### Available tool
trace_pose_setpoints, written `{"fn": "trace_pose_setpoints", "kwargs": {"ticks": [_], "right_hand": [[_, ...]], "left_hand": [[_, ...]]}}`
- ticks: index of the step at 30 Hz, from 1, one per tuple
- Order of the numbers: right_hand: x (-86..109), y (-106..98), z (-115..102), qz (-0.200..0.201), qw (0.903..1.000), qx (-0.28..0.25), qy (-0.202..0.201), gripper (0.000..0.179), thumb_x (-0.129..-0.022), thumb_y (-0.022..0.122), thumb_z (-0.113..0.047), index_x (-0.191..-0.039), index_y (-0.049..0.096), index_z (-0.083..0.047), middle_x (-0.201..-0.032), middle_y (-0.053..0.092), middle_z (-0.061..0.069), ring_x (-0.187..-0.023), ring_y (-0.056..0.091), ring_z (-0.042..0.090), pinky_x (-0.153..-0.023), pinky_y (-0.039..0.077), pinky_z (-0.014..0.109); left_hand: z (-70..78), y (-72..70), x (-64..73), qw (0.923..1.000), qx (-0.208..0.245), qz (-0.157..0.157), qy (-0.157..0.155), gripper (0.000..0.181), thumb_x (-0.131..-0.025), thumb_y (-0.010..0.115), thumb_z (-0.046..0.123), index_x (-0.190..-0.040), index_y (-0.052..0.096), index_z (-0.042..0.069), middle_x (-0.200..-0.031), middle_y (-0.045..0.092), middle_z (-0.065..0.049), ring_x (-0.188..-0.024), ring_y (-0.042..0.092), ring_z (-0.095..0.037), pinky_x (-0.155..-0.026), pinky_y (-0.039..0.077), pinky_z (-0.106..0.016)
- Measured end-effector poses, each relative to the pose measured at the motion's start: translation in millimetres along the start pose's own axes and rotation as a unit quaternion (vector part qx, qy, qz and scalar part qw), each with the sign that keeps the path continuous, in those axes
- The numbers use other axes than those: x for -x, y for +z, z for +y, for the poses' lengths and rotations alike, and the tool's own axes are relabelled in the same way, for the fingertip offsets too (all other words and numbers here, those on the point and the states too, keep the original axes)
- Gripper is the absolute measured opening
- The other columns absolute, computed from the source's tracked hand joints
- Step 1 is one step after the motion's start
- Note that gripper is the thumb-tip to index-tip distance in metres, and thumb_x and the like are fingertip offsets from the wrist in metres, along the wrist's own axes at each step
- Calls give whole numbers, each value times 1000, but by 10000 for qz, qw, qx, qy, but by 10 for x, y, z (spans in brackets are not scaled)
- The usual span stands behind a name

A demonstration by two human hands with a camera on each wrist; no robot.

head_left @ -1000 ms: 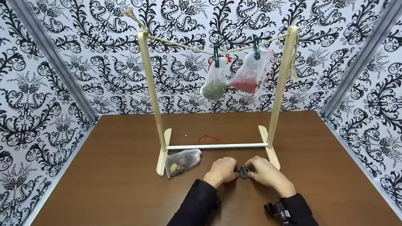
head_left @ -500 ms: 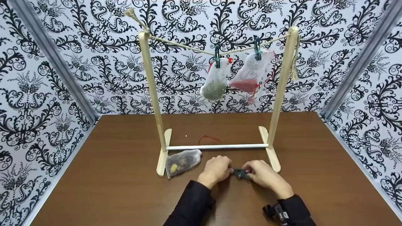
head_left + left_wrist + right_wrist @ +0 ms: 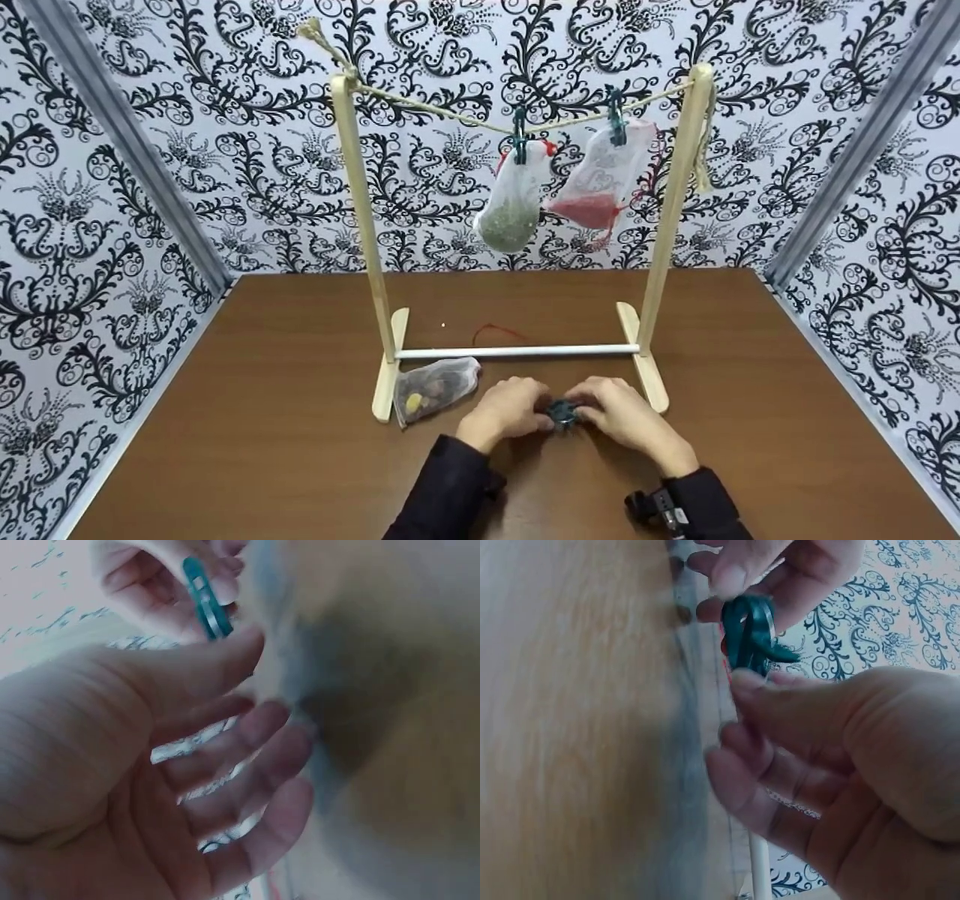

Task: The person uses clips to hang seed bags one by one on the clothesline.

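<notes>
Close above the table's near middle, a dark green clothespin [image 3: 562,412] sits between two bare hands. The left hand [image 3: 508,409] pinches one end of it with thumb and fingertips. From the other side, the right hand [image 3: 624,416] pinches it between thumb and index finger. In the right wrist view the clothespin [image 3: 750,634] shows its loops and a prong sticking out sideways. The left wrist view catches only part of the clothespin [image 3: 204,596] past the left thumb. Left of the hands lies a mesh bag [image 3: 450,379] with brown and yellow pieces inside.
A wooden stand [image 3: 364,225] carries a drooping rope [image 3: 427,106]. Clothespins hold a mesh bag with green contents [image 3: 510,221] and one with red contents [image 3: 592,210] on it. A white rod [image 3: 517,351] joins the feet; a red string [image 3: 501,327] lies behind it.
Both hands have shifted slightly left with the clothespin, turning it between their fingers. The left hand moved off its side, then closed in again. The hanging bags sway a little.
</notes>
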State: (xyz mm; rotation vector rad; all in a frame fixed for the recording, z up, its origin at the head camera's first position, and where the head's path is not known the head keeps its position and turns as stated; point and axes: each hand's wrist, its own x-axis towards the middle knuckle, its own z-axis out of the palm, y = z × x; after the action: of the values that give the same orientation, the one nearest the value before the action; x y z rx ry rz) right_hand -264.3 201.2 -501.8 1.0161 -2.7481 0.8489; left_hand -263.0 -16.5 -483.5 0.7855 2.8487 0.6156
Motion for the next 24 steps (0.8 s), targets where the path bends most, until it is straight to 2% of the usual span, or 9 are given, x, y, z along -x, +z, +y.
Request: {"fn": "trace_pose_setpoints", "kwargs": {"ticks": [2,5,8,13,19,24], "right_hand": [[-10,0,-28,-32,9997,-171,-190,20,-88,76,1,-106,76,-7,-97,72,0,-85,66,13,-72,55,35],[-38,13,-83,-47,9988,-307,-385,20,-88,76,-1,-106,77,-9,-96,71,-2,-82,64,9,-70,54,31],[-64,34,-148,-55,9983,-350,-473,20,-89,76,-3,-107,77,-10,-96,71,-3,-83,65,9,-71,54,30],[-81,53,-219,-89,9978,-296,-585,20,-90,75,-4,-110,77,-9,-100,72,-1,-88,67,13,-75,55,32],[-52,33,-247,-175,9963,-426,-721,22,-98,68,-10,-119,72,-6,-108,69,3,-93,67,16,-80,56,36],[-22,-6,-241,-223,9962,-299,-781,41,-98,70,-24,-131,64,0,-119,66,7,-102,67,23,-87,55,42]], "left_hand": [[-29,-43,51,9997,128,-125,155,26,-85,84,29,-107,77,17,-92,72,5,-83,64,-11,-73,50,-30],[-66,-90,133,9990,360,-110,230,34,-82,86,35,-109,78,16,-93,73,4,-79,63,-8,-70,49,-28],[-76,-101,216,9986,433,100,296,40,-81,86,40,-109,76,13,-90,73,3,-76,63,-9,-68,48,-28],[-72,-55,318,9981,324,406,336,39,-84,84,39,-112,74,13,-95,73,2,-82,66,-13,-69,51,-32],[-66,-35,384,9970,18,773,-32,38,-84,83,40,-107,73,12,-95,72,-2,-83,68,-20,-67,52,-36],[-62,-51,405,9951,-73,954,-260,38,-84,83,40,-104,72,10,-93,72,-4,-80,69,-23,-64,52,-38]]}}
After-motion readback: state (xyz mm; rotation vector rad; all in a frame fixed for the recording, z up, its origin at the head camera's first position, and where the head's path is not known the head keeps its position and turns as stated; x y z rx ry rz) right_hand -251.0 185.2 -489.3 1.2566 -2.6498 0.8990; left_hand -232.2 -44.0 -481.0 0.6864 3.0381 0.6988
